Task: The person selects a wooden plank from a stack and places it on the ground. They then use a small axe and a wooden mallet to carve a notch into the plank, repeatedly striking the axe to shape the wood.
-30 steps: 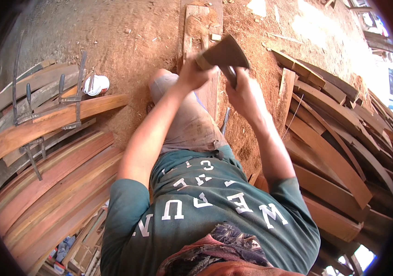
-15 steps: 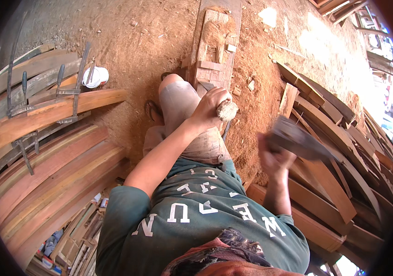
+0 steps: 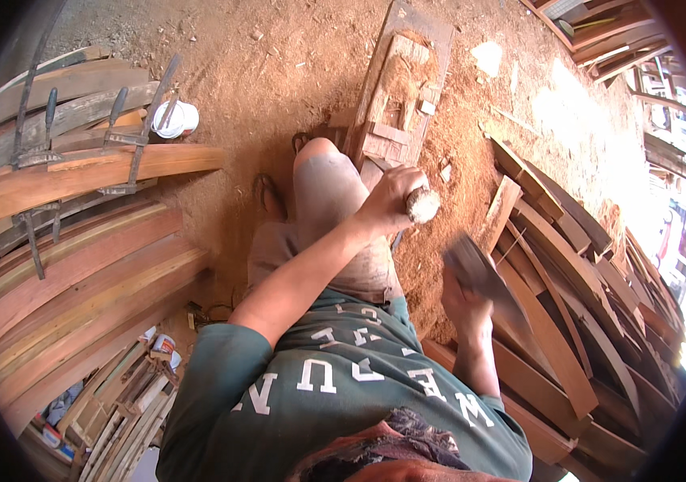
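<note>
My left hand (image 3: 387,201) is closed round a chisel (image 3: 422,206), whose pale, battered handle end points up toward me. Its blade partly shows beyond my fingers, against a wooden workpiece (image 3: 391,132) with a recess cut in it and shavings on top. That workpiece lies along a thicker dark plank (image 3: 431,34) at my knee. To the right, my right hand (image 3: 463,304) grips a dark wooden mallet (image 3: 486,283), slightly blurred, its head raised apart from the chisel handle. The mallet's grip is mostly hidden by its head and my fingers.
Curved boards with clamps (image 3: 130,153) and stacked planks (image 3: 78,281) stand on the left, beside a white bucket (image 3: 176,119). A heap of cut boards (image 3: 576,241) lies close on the right. Sawdust and chips cover the ground (image 3: 279,72).
The mallet in my right hand has moved left and nearer my body, closer to the chisel handle. My left hand keeps its hold on the chisel. The whole view has shifted and tilted a little.
</note>
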### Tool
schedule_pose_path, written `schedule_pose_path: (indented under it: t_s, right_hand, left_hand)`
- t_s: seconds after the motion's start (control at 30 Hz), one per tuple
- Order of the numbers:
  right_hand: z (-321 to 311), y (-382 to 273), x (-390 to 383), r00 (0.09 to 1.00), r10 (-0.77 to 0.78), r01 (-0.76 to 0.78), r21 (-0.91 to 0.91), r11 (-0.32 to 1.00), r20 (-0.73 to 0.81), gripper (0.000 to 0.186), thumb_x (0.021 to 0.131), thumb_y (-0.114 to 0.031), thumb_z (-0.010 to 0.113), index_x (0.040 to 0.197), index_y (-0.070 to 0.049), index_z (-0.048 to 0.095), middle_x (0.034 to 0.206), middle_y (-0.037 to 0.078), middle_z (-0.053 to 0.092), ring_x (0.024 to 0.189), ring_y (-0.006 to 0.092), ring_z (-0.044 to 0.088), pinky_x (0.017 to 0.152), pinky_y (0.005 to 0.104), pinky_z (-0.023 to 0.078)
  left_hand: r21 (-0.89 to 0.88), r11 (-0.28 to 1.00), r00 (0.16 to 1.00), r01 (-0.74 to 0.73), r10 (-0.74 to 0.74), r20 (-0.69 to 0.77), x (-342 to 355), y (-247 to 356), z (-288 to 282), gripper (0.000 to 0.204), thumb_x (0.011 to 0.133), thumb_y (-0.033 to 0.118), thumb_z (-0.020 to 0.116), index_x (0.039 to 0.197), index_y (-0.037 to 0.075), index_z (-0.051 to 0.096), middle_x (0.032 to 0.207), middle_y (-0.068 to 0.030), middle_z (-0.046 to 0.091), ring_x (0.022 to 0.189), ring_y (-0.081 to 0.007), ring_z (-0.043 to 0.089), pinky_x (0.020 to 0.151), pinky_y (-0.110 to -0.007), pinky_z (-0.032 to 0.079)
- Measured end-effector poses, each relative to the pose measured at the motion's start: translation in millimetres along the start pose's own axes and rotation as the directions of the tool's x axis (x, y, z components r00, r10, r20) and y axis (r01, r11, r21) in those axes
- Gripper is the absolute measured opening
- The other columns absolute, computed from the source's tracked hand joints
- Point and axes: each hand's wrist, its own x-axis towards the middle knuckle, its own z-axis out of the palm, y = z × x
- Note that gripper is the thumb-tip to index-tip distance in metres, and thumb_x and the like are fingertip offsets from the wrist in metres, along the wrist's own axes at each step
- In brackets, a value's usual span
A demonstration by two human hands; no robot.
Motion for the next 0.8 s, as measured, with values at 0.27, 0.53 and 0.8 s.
schedule_pose_path:
  t_s: [0.27,0.53,0.8]
  right_hand:
    - [68,49,-15,0.972,0.216,-0.216,-0.012,0.976,0.09,0.006,0.089,-0.006,0.071,0.092,-0.004,0.066,0.073,0.015,0.063,0.065,0.0326,0.068,0.06,0.0409,0.053]
    - [41,25,-27,0.987,-0.097,0.11,0.099,0.989,-0.128,0.014,0.087,-0.007,0.076,0.088,-0.009,0.062,0.067,0.011,0.061,0.059,0.0297,0.065,0.054,0.0396,0.05]
    - [58,42,-6,0.986,0.161,-0.138,0.306,0.942,-0.049,0.009,0.09,-0.004,0.071,0.1,-0.003,0.07,0.083,0.013,0.071,0.072,0.0261,0.069,0.064,0.0363,0.053]
  left_hand:
    - [0.08,0.992,0.989,-0.098,0.089,0.115,-6,-15,6,0.027,0.075,0.019,0.08,0.079,0.007,0.056,0.078,-0.0118,0.059,0.082,-0.035,0.061,0.076,-0.045,0.048]
    - [0.088,0.994,0.996,-0.065,0.059,0.071,-13,-13,6,0.033,0.071,0.018,0.081,0.087,0.005,0.055,0.084,-0.0135,0.058,0.084,-0.0353,0.058,0.079,-0.043,0.047]
    - [0.421,0.89,0.968,0.177,-0.08,-0.238,44,-19,-34,0.022,0.085,0.023,0.078,0.083,0.009,0.062,0.089,-0.0072,0.069,0.084,-0.0198,0.065,0.07,-0.037,0.049]
